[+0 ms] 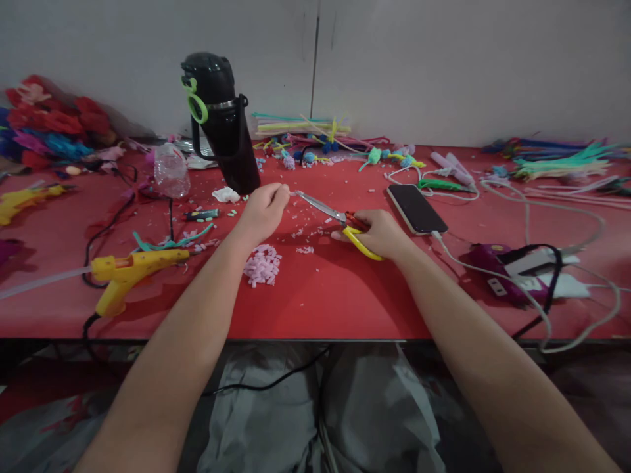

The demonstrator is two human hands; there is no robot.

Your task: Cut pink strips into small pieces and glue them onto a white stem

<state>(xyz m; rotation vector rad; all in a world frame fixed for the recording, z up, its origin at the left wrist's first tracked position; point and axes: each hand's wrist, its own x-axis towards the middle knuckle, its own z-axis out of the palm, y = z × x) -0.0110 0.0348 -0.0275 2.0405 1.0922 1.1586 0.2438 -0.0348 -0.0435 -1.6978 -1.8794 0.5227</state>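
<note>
My right hand (377,233) is closed round the red and yellow handles of a pair of scissors (320,205). The blades point left and their tips meet a small pale piece at the fingertips of my left hand (269,207). Those fingers are pinched together; what they hold is mostly hidden and too small to name. Below, on the red table (315,302), lies a heap of short lilac pieces (262,265). Small lilac scraps (305,249) are scattered under the blades.
A black bottle (227,125) stands behind my left hand. A yellow glue gun (128,269) lies left, a charging phone (417,208) right. A purple power strip (513,276) with loose cables sits front right. Pipe cleaners (562,161) lie along the back.
</note>
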